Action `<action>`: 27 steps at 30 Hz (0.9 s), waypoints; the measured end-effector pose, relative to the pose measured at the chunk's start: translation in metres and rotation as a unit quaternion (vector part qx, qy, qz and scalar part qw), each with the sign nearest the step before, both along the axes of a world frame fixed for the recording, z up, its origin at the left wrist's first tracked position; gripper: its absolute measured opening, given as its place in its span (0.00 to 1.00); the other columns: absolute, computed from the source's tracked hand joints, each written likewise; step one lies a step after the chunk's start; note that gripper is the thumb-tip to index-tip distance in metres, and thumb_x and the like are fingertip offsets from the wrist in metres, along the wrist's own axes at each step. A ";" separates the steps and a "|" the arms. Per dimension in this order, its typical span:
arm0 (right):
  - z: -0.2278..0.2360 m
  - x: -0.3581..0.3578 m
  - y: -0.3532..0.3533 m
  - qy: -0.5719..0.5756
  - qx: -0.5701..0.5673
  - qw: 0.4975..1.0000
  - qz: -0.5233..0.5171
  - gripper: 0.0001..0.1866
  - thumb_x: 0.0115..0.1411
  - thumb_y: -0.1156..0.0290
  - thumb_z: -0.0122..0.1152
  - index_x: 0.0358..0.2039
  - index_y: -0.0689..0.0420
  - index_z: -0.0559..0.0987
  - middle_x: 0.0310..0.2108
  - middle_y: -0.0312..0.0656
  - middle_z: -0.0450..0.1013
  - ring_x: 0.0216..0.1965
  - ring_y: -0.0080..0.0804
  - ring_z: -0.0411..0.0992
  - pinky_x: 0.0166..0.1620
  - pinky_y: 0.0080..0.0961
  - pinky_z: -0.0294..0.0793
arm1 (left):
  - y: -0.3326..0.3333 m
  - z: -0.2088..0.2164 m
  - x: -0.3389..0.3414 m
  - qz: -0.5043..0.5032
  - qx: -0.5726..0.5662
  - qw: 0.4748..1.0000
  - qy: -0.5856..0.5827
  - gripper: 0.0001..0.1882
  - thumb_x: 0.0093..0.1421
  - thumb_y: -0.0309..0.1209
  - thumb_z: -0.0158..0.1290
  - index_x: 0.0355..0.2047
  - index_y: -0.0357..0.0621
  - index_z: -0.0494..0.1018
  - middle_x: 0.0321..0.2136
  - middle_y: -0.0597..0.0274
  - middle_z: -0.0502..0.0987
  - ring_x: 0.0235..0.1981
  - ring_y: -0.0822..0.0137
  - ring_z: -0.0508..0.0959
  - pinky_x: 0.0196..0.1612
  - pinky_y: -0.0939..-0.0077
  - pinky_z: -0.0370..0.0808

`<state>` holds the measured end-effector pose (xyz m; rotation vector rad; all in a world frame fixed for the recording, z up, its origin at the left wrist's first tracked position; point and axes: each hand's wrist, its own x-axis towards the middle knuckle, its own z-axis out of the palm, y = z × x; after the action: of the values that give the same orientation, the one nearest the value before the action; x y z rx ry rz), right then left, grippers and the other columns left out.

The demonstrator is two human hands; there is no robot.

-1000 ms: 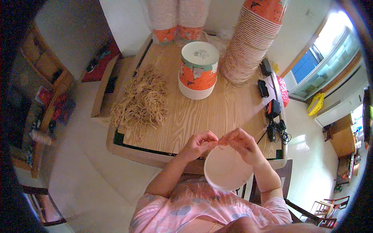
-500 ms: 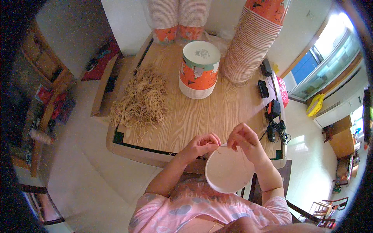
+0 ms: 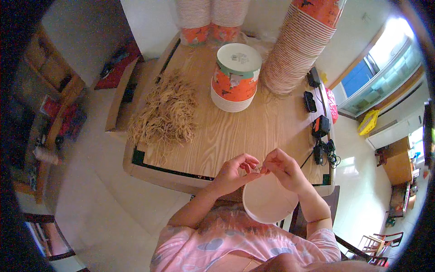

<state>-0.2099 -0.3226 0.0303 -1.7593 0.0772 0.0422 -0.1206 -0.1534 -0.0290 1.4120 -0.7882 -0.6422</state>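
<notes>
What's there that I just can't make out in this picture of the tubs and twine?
All in the head view:
- Whatever lies between the fingertips of the left hand and right hand: small, blurred, partly covered by fingers.
- Most of the white tub's outer wall: hidden behind its rim.
- Upper end of the left rear stack: cut off by the top edge.
- Separate strands inside the twine heap: hidden by overlapping ones.

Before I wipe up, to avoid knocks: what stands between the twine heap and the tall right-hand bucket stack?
In the head view, a short stack of upturned orange-and-green buckets stands between them.
</notes>
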 end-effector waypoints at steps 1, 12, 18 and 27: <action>0.000 -0.001 -0.001 0.000 0.000 1.000 0.001 0.03 0.62 0.76 0.47 0.35 0.61 0.66 0.28 0.37 0.69 0.32 0.23 0.70 0.35 0.19 0.70 | -0.001 0.004 -0.001 0.007 0.008 1.000 -0.016 0.13 0.52 0.32 0.59 0.35 0.40 0.72 0.29 0.64 0.74 0.32 0.75 0.73 0.37 0.79 0.71; -0.001 -0.003 -0.003 -0.028 0.054 0.998 -0.026 0.04 0.63 0.74 0.47 0.34 0.60 0.67 0.28 0.37 0.67 0.29 0.23 0.68 0.34 0.20 0.70 | -0.003 -0.021 0.005 0.094 -0.026 0.991 0.093 0.09 0.54 0.32 0.58 0.28 0.38 0.74 0.24 0.66 0.76 0.26 0.79 0.73 0.31 0.83 0.71; 0.005 -0.001 -0.006 -0.024 0.031 0.998 -0.044 0.03 0.62 0.76 0.46 0.33 0.61 0.68 0.28 0.37 0.67 0.28 0.22 0.66 0.33 0.18 0.69 | 0.002 0.003 -0.002 0.043 0.043 0.996 0.057 0.07 0.54 0.30 0.57 0.29 0.38 0.73 0.24 0.66 0.76 0.26 0.79 0.74 0.31 0.84 0.72; 0.029 -0.001 0.000 0.033 -0.224 0.973 -0.042 0.09 0.53 0.74 0.60 0.35 0.57 0.72 0.15 0.29 0.57 0.18 0.16 0.54 0.22 0.16 0.55 | -0.007 -0.034 0.007 0.084 0.040 0.994 0.053 0.05 0.53 0.28 0.57 0.28 0.38 0.75 0.19 0.67 0.75 0.22 0.79 0.73 0.27 0.83 0.71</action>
<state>-0.2106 -0.3230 0.0592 -2.2042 0.2242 0.0222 -0.1136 -0.1599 -0.0626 1.4868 -0.5589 -0.6193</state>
